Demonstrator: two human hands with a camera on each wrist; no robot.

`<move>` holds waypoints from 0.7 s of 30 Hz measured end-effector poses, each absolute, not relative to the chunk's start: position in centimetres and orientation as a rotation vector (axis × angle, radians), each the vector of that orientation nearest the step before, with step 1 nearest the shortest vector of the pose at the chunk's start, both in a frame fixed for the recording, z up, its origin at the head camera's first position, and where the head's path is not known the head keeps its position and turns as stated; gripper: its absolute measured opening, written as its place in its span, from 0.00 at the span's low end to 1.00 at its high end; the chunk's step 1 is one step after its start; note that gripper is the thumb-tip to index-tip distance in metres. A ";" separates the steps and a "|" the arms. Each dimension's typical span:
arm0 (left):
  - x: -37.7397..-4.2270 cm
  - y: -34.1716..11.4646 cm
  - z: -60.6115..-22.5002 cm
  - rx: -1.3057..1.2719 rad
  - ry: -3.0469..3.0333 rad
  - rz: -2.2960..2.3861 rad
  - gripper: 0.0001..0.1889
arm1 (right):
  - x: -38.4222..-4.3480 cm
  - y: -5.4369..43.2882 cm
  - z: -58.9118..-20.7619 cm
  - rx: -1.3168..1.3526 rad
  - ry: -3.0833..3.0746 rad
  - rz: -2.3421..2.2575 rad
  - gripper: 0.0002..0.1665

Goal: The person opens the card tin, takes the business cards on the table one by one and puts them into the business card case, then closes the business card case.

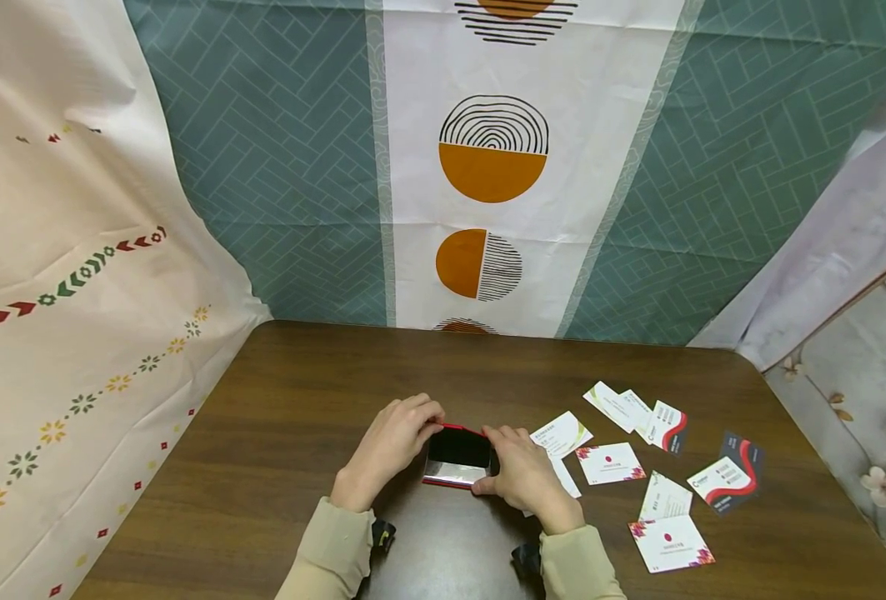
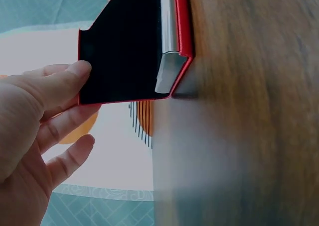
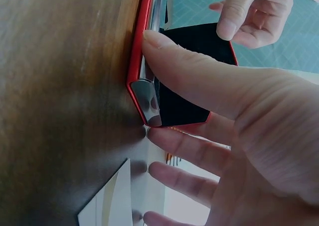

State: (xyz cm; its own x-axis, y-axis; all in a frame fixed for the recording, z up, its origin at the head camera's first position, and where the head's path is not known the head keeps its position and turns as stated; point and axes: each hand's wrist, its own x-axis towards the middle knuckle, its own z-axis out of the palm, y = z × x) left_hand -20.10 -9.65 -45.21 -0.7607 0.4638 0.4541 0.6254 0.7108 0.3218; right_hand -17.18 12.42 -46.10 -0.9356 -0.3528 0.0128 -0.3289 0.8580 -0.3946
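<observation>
A red card case [image 1: 458, 447] with a black-lined flap and a silver metal tray lies on the table, its flap raised. My left hand [image 1: 396, 443] pinches the flap [image 2: 122, 47] at its upper left corner between thumb and fingers; its lower fingers are spread apart in the left wrist view. My right hand [image 1: 523, 473] holds the case at its right end. In the right wrist view its thumb lies on the front edge by the metal tray [image 3: 148, 100], and the index finger passes behind the flap. The tray's inside is partly hidden.
Business cards lie scattered to the right: a white one with a green corner [image 1: 560, 434], flower-cornered ones [image 1: 671, 543], and black, red and white ones [image 1: 722, 478]. One card [image 3: 112, 198] lies close to my right fingers. A patterned cloth [image 1: 315, 167] hangs behind the brown table [image 1: 210, 467].
</observation>
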 end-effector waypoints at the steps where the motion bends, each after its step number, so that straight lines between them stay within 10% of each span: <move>1: -20.2 -9.7 -45.3 -0.849 -2.570 -0.662 0.07 | -17.2 12.4 -46.1 -0.548 2.970 -0.616 0.50; 21: -20.9 -9.2 -45.8 -0.820 -2.508 -0.605 0.05 | -17.4 12.6 -46.0 -0.526 2.949 -0.642 0.57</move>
State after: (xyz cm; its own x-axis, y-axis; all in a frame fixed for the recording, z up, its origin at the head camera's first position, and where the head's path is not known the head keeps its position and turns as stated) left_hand -20.86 -9.23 -45.76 -0.7324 0.4409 0.5188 0.6290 0.7299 0.2676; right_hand -17.39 12.59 -46.02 -0.9380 -0.3465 -0.0033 -0.3138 0.8534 -0.4163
